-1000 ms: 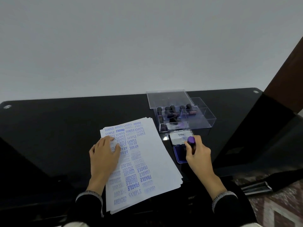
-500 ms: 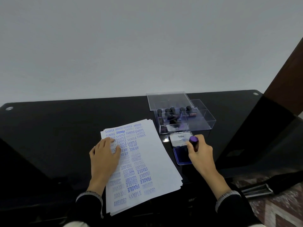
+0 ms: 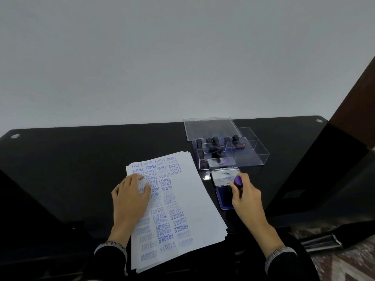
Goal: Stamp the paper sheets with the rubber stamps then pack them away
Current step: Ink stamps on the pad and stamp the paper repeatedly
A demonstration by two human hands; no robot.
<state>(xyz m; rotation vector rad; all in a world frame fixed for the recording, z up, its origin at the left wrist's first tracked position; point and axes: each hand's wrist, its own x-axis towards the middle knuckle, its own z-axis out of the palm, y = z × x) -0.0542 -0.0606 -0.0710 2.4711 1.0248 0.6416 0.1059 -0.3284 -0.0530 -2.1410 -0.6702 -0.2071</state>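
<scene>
We laid our left hand flat, fingers relaxed and spread, on the upper left part of the stack of paper sheets, which lay slightly fanned on the black glass desk and ran from near the front edge up toward the middle. The top sheet was covered down its left and centre with blue stamped words such as SAMPLE, AMENDED, FRAGILE, AIR MAIL, EXPRESS and FAX OUT, some upside down; its right strip was bare. Our right hand gripped a stamp with curled fingers, its purple knob showing above the thumb, and held it over the open ink pad just to the right of the sheets; we could not tell whether the stamp's face touched the blue pad. The pad's white lid was folded back behind it. Just beyond that stood a clear plastic box with dividers, several dark-handled stamps standing in its left compartments, and the clear box cover resting at its far left corner.
</scene>
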